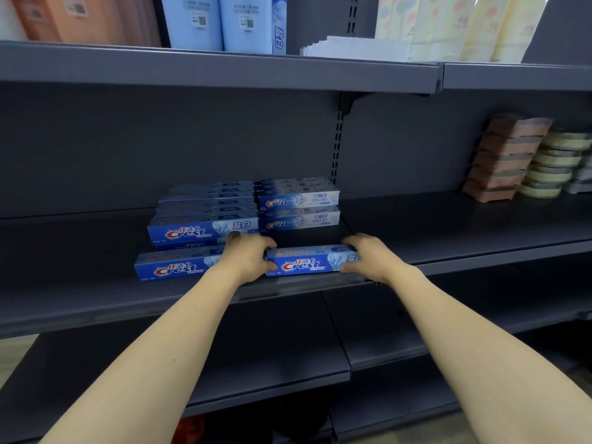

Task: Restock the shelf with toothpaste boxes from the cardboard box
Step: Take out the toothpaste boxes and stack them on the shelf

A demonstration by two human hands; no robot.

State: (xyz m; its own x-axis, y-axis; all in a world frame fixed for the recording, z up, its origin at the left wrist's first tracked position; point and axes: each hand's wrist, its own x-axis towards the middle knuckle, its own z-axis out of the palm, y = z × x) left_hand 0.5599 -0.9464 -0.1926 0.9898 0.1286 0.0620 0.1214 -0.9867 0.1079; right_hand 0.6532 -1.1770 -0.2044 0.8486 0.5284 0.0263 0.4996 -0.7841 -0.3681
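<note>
At the front edge of the dark shelf lies a blue toothpaste box (long face forward); the left hand grips its left end, the right hand its right end; stacked toothpaste boxes sit just behind.

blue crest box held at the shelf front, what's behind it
Behind the blue Crest toothpaste box lies bare dark shelf, then two stacked pale-blue Crest boxes. Anything further back is hidden.
</note>
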